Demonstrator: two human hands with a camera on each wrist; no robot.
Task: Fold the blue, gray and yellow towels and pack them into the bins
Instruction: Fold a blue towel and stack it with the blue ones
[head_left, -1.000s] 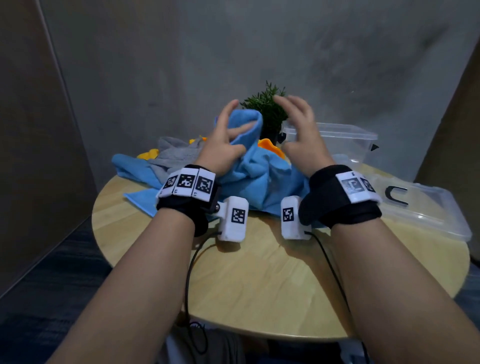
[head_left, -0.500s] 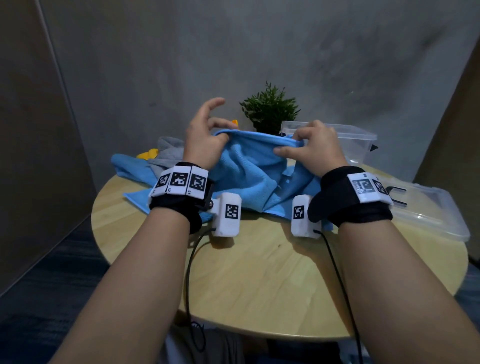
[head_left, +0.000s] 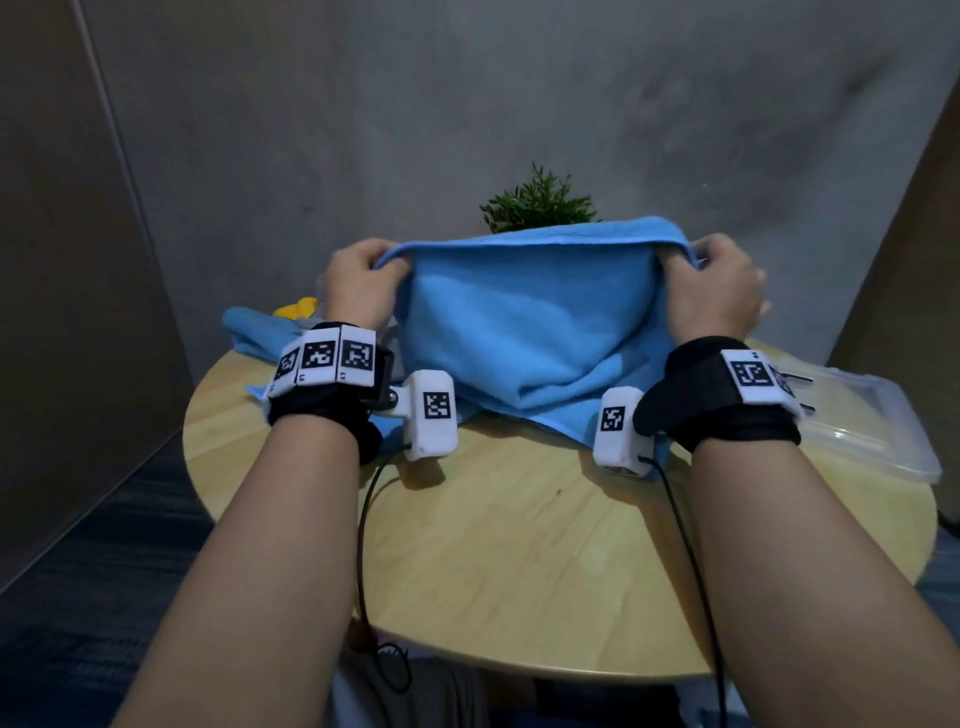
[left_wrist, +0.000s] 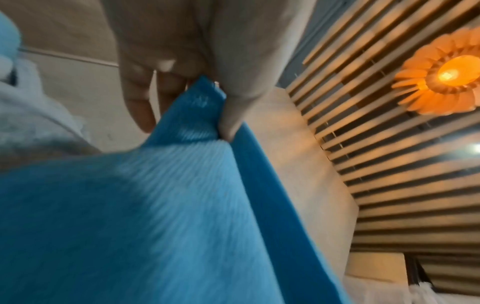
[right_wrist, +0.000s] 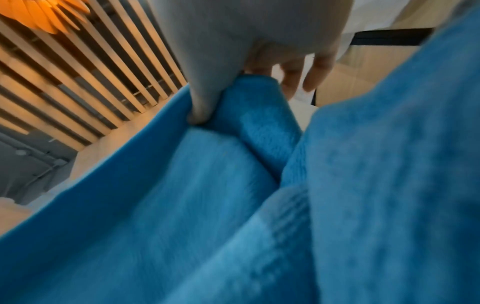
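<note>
Grey walls are backing a round table (head_left: 519, 561) where a blue towel (head_left: 524, 332) is being held up by two corners.

At frame centre in the head view, the left hand (head_left: 361, 286) and right hand (head_left: 719, 291) are each pinching a top corner, the hem stretching between them and the lower part lying on the wood; a plant (head_left: 537, 205) is peeking above. Only the wrist views are showing the thumbs (left_wrist: 233, 115) pressing cloth against curled fingers, plus a lamp (left_wrist: 441, 76) overhead.
</note>
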